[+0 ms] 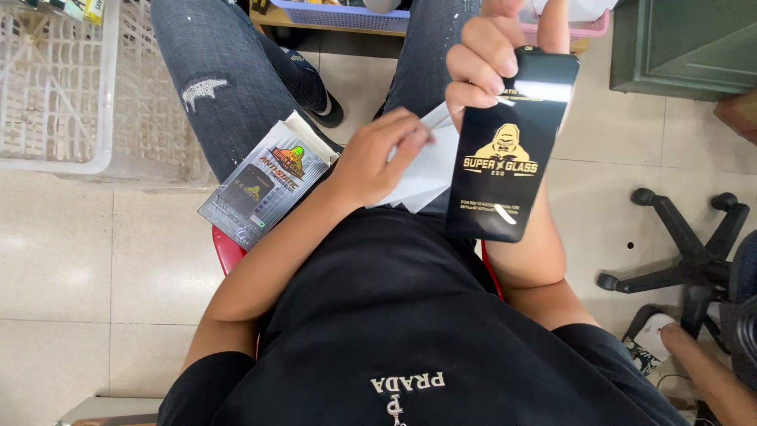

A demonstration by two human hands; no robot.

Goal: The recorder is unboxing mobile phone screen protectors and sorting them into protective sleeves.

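Head view: your right hand [489,67] is gripping a black screen protector [509,150] upright over your lap, fingers closed on its upper edge, while your left hand [378,158] is pinching white paper sheets [430,173] beside it.

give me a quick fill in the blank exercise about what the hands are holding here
1. The right hand holds up a flat ____ sleeve with gold print.
2. The left hand pinches a ____ sheet of paper.
3. A silvery packet rests on the person's ____ thigh.
4. The person sits on a ____ stool.

Missing words: black; white; left; red
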